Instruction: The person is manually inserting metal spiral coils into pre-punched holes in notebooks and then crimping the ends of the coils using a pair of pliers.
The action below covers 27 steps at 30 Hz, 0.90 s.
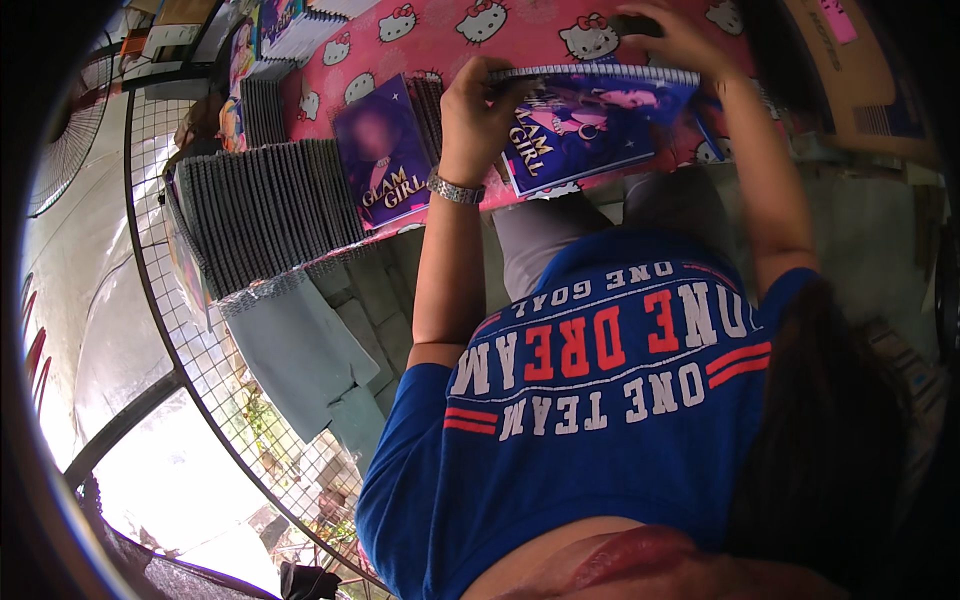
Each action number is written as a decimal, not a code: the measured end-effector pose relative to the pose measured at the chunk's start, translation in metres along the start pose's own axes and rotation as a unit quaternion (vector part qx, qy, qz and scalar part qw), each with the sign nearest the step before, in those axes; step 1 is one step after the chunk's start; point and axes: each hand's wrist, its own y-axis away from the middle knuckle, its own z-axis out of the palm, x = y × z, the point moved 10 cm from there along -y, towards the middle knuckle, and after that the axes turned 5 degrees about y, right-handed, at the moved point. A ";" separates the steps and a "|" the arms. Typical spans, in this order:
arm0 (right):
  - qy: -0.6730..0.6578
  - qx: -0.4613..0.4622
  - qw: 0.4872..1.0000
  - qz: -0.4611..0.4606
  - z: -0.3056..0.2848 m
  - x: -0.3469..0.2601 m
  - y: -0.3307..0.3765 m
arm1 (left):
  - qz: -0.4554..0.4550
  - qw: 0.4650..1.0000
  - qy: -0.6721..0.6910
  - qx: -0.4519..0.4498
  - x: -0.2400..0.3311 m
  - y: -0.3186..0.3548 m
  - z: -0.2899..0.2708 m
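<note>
My left hand is closed on the left end of a spiral-bound notebook with a purple-blue cover. The coil runs along its far edge, and the notebook is tilted up. Beneath it another notebook with the same cover lies on the table, partly hidden. My right hand is raised beyond the right end of the coil, fingers apart and somewhat blurred. A dark patch shows between its thumb and fingers; I cannot make out what it is. On my left wrist is a metal watch.
The table has a pink cartoon-cat cover. Left of my hand, a purple notebook leans by a long row of spiral-bound notebooks. More notebook stacks stand behind. A cardboard box is at right; a wire-mesh panel at left.
</note>
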 end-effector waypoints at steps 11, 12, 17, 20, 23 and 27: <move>0.316 0.146 0.929 0.122 0.038 -0.029 0.177 | -0.089 0.968 0.197 0.126 -0.014 0.022 -0.010; 0.231 0.150 0.956 0.101 0.038 -0.050 0.172 | -0.085 0.970 0.187 0.131 -0.010 0.024 -0.009; 0.035 0.182 0.979 -0.081 0.022 -0.182 0.125 | -0.031 0.975 0.142 0.170 0.005 0.039 -0.003; 0.046 0.217 0.968 -0.118 0.019 -0.200 0.105 | 0.019 0.982 0.081 0.171 0.012 0.042 -0.002; 0.071 0.201 0.970 -0.119 0.021 -0.203 0.103 | 0.026 0.983 0.042 0.178 0.012 0.044 -0.002; -0.388 -0.013 0.918 0.077 0.062 -0.160 0.099 | 0.053 0.983 -0.056 0.165 0.027 0.049 0.001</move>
